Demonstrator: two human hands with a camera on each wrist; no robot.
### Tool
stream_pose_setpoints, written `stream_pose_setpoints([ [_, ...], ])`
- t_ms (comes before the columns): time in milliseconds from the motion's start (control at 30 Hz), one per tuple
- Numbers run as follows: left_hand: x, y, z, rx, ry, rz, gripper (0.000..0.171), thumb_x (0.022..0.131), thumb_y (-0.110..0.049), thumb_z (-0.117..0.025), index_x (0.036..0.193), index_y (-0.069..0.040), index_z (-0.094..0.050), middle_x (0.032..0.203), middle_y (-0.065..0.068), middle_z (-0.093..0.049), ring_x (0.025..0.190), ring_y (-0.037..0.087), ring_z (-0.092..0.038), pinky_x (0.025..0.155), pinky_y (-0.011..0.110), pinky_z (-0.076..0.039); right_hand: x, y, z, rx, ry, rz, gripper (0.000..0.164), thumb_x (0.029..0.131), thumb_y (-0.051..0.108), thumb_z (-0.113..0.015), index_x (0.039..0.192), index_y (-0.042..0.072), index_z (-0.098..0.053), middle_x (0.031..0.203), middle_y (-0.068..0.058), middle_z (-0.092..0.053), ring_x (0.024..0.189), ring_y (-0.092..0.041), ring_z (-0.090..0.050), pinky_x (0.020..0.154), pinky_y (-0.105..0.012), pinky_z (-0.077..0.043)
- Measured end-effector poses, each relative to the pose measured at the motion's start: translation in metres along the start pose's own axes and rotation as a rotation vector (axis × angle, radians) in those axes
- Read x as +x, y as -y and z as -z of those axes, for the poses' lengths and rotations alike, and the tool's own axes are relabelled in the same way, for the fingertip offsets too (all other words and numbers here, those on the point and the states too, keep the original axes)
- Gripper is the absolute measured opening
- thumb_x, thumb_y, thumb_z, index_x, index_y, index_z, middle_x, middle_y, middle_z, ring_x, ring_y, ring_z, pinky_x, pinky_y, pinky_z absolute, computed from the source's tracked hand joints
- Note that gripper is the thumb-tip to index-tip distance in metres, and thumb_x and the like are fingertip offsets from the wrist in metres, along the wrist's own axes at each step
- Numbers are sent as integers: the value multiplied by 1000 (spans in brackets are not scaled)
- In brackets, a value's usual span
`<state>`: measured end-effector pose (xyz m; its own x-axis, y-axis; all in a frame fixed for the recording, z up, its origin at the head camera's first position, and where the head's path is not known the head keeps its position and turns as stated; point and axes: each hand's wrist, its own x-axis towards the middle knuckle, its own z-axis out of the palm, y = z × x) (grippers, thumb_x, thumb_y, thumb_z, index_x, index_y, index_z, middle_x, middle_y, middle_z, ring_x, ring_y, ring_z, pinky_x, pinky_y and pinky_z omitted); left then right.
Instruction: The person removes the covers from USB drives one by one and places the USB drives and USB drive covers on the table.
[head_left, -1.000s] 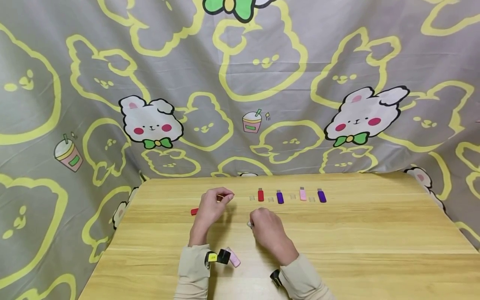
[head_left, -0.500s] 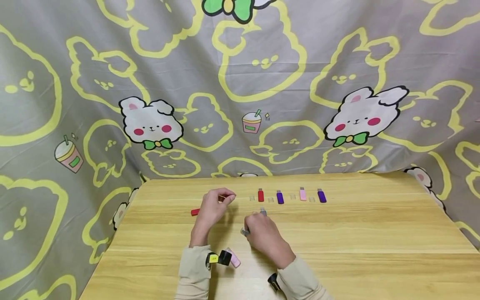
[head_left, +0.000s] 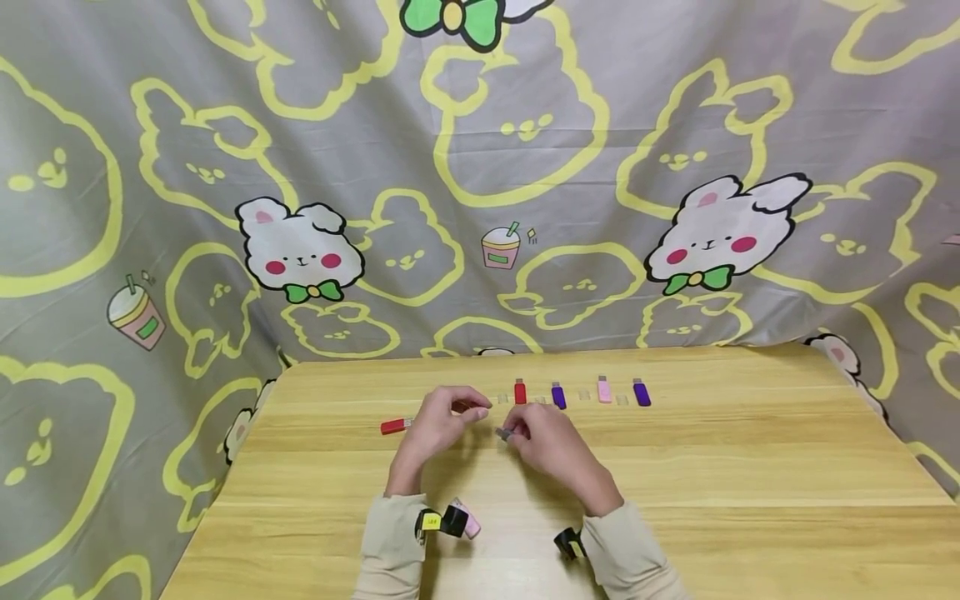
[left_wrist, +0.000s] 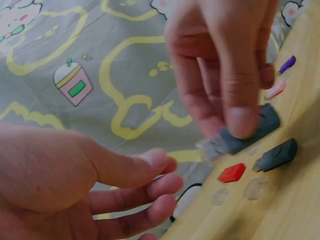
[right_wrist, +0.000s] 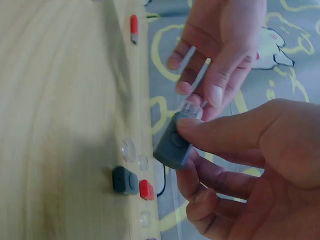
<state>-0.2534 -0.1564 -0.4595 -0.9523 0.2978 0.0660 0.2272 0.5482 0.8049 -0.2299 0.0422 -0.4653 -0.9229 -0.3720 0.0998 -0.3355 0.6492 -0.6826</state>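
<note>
My right hand [head_left: 551, 442] pinches a grey USB stick [right_wrist: 173, 142] between thumb and fingers. A clear cap [right_wrist: 191, 109] covers its plug end, which points toward my left hand [left_wrist: 75, 175]. The left hand holds nothing; its fingers are loosely bent, and a small gap parts them from the cap in the left wrist view. On the table behind lie a second grey USB stick [left_wrist: 277, 155] and a round clear cap [left_wrist: 256, 189], both hidden by the right hand in the head view. A red USB stick [head_left: 521, 390] lies just past the right hand.
Along the back lie two purple USB sticks, one at the end [head_left: 641, 392], a pink USB stick [head_left: 603, 389] and several clear caps [head_left: 584, 395]. Another red USB stick [head_left: 393, 426] is left of my hands. A pink USB stick [head_left: 471, 522] lies by the left wrist, partly covered.
My right hand has raised the capped grey USB stick and brought it forward, toward the left hand. The left hand has shifted right, uncovering more of the left red USB stick.
</note>
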Motion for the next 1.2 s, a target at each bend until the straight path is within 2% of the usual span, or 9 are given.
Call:
stream_pose_setpoints([
  [100, 2, -1, -6, -17, 63, -2, 10, 97, -6, -71, 104, -6, -78, 101, 2, -74, 93, 18, -65, 83, 36, -53, 1, -2, 6, 36, -17, -32, 9, 91, -2, -74, 90, 7, -75, 79, 4, -66, 66, -12, -53, 60, -28, -45],
  [200, 4, -3, -13, -34, 96, -6, 10, 96, -5, -72, 102, -8, -78, 99, 1, -73, 90, 16, -64, 80, 34, -53, 2, -4, 11, 55, -33, -63, 9, 91, -1, -75, 90, 8, -77, 80, 4, -68, 64, -12, -52, 58, -27, -42],
  [433, 7, -5, -26, -83, 80, -11, 7, 95, -6, -73, 99, -7, -78, 92, 1, -73, 81, 17, -65, 69, 28, -52, 2, -8, 18, 51, -57, -82, 3, 88, 5, -80, 90, 6, -78, 81, 3, -70, 66, -13, -54, 62, -30, -45],
  [700, 7, -9, -30, -124, 47, -39, 5, 95, -5, -73, 95, -7, -78, 87, 2, -74, 78, 25, -67, 63, 25, -49, 0, -13, 25, 97, -31, -84, 5, 91, 8, -79, 88, 5, -77, 81, 4, -70, 72, -12, -63, 67, -31, -53],
  [1033, 6, -9, -26, -153, 49, -35, 5, 94, -4, -73, 95, -4, -78, 88, 4, -74, 81, 39, -67, 62, 24, -50, 0, -13, 28, 122, 7, -55, 5, 93, 3, -75, 89, 7, -76, 82, 3, -70, 73, -10, -64, 67, -29, -54],
  [1133, 5, -6, -20, -163, 10, -21, 6, 94, -4, -72, 97, -2, -77, 90, 9, -73, 81, 38, -67, 64, 25, -51, -1, -12, 28, 86, 6, -78, 8, 92, 2, -76, 88, 8, -75, 81, 3, -69, 73, -12, -62, 66, -30, -53],
  [1200, 2, -3, -10, -169, -49, 7, 6, 94, -3, -72, 98, -1, -77, 89, 14, -72, 82, 39, -66, 64, 25, -50, -3, -14, 31, 74, 14, -105, 8, 92, 2, -75, 87, 8, -74, 81, 2, -68, 73, -13, -61, 65, -31, -52],
])
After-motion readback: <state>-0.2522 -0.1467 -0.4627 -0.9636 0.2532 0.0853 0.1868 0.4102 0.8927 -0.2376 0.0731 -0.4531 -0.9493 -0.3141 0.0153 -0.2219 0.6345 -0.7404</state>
